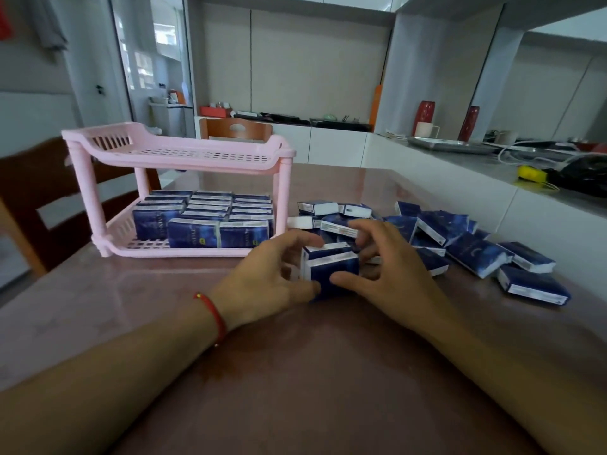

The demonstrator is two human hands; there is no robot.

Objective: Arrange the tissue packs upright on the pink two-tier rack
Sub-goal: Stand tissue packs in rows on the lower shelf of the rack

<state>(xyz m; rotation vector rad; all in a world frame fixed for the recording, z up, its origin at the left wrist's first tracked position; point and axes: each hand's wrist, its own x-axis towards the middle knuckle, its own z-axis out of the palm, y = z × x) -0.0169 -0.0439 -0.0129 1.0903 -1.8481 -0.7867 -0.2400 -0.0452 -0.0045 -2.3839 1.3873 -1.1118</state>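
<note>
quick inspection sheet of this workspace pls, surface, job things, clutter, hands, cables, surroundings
surface: glossy brown table, bare in front of the arms
job's things: pink two-tier rack, top tier bare, lower tier filled with upright tissue packs; loose pile of packs lying flat to its right
clutter: nothing seen on the table beyond the packs
hands: left hand and right hand gathering a small stack of packs between them, thumbs on its near face
cables: white cable on the counter at right
surroundings: counter with red vases, white mug, metal tray; wooden chairs behind the table
</note>
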